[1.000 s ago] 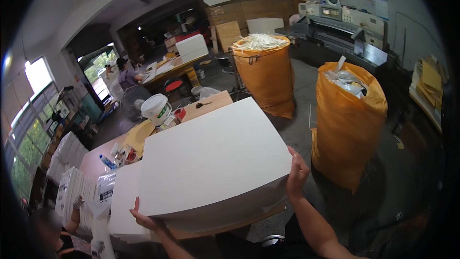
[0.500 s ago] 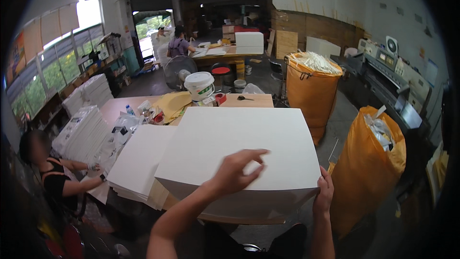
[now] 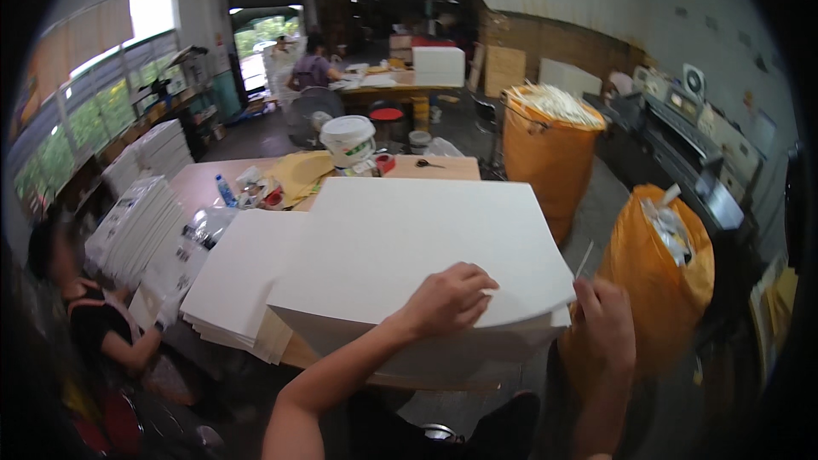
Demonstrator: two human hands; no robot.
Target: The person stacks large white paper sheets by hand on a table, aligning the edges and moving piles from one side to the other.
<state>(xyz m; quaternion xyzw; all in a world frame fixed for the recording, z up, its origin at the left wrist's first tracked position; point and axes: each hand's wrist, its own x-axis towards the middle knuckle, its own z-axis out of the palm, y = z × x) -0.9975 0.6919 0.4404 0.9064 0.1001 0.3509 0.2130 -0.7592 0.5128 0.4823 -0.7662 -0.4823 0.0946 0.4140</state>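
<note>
A tall stack of white paper sheets (image 3: 426, 230) stands in front of me. Over its near part hovers my left hand (image 3: 450, 300), fingers curled together; a small pale spot shows by the fingertips, too small to name. At the near right corner, my right hand (image 3: 605, 319) is closed with thumb and finger pinching the edge of the top sheet. That edge bends upward there, and paler layers of the stack show just beneath it. Touching the stack's left side is a lower pile of white sheets (image 3: 243, 268).
Beyond the stack lie scissors (image 3: 430, 163), a white bucket (image 3: 348, 140) and yellow paper (image 3: 300, 175) on the table. Two orange sacks (image 3: 550, 158) stand at right. A co-worker (image 3: 102, 315) handles sheets at far left, beside bundled stacks (image 3: 136, 226).
My right hand has shifted outward from the stack's side and now bends up the corner of the top sheet. My left hand's fingers have curled in and moved slightly right.
</note>
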